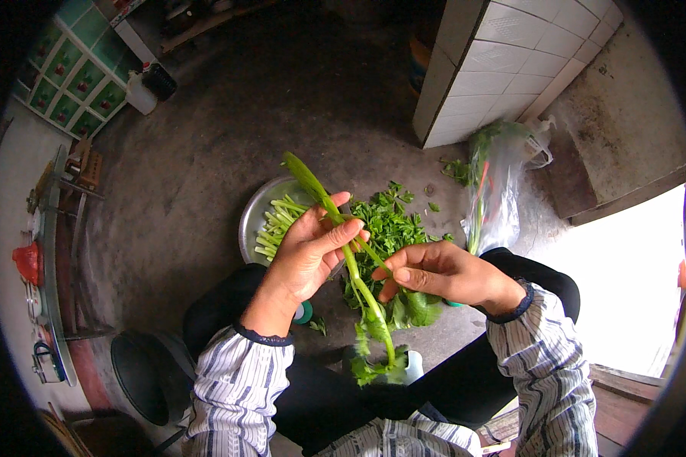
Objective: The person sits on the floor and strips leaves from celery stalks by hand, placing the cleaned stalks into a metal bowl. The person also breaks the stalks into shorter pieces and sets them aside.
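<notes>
My left hand (311, 251) grips a long green celery stalk (359, 280) between thumb and fingers. The stalk slants from upper left to lower right, with leaves at its lower end. My right hand (451, 274) pinches a thin side stem (374, 251) whose leaves (423, 308) hang below the fingers. Behind my left hand, a round metal basin (243, 228) on the floor holds several cut celery pieces (270, 231); my hand hides part of it. A heap of loose celery leaves (391, 223) lies on the floor beyond my hands.
A clear plastic bag (506, 194) with greens stands to the right, by a white-tiled pillar (497, 74). A black round stool (140, 377) is at lower left, near a glass-topped table (51, 251). A white jug (141, 93) stands farther back beside green tiles (83, 80).
</notes>
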`<state>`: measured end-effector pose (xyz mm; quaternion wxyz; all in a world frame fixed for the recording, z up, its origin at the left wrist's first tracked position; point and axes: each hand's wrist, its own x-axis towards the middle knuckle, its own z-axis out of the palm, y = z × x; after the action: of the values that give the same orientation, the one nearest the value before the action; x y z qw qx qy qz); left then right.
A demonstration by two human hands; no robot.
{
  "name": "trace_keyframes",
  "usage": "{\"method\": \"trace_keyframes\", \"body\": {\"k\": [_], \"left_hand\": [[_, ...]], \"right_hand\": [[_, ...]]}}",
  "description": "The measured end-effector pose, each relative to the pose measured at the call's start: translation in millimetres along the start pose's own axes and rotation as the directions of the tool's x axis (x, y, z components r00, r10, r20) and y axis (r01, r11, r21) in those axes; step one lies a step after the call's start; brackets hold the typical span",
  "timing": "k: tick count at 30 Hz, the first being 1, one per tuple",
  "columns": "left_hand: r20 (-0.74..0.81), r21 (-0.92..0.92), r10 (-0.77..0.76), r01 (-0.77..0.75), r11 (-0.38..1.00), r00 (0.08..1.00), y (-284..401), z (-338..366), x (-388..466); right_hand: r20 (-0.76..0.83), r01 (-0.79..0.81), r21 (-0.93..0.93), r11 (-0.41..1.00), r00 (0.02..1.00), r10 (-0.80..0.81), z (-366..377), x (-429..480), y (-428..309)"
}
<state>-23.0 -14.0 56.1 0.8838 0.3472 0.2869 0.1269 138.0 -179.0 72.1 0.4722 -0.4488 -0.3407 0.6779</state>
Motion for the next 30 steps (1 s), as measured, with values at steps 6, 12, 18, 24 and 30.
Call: {"method": "trace_keyframes", "body": {"k": [6, 12, 18, 24, 30], "left_hand": [[-0.090, 0.117, 0.092, -0.082, 0.990, 0.992, 1.1, 1.2, 1.8], [-0.107, 0.166, 0.136, -0.117, 0.979, 0.985, 0.9, 4.5, 1.4], [-0.107, 0.157, 0.097, -0.079, 0.984, 0.990, 0.1, 4.0, 1.5], [-0.095, 0.174, 0.112, -0.095, 0.980, 0.989, -1.8, 4.0, 1.0], [-0.116, 0.171, 0.106, -0.085, 0.982, 0.988, -1.8, 3.3, 2.2]], "right_hand": [[-0.103, 0.037, -0.004, 0.999, 0.994, -0.037, -3.9, -4.2, 1.3], [-0.079, 0.037, -0.151, 0.988, 0.996, -0.049, -3.6, -3.3, 6.7], [-0.077, 0.004, -0.178, 0.984, 0.997, -0.017, -3.3, -4.2, 3.0], [-0.093, 0.008, -0.316, 0.949, 0.995, -0.039, 4.1, -5.6, -2.6], [-0.118, 0.063, -0.262, 0.963, 0.988, -0.097, 6.7, -3.1, 0.9]]}}
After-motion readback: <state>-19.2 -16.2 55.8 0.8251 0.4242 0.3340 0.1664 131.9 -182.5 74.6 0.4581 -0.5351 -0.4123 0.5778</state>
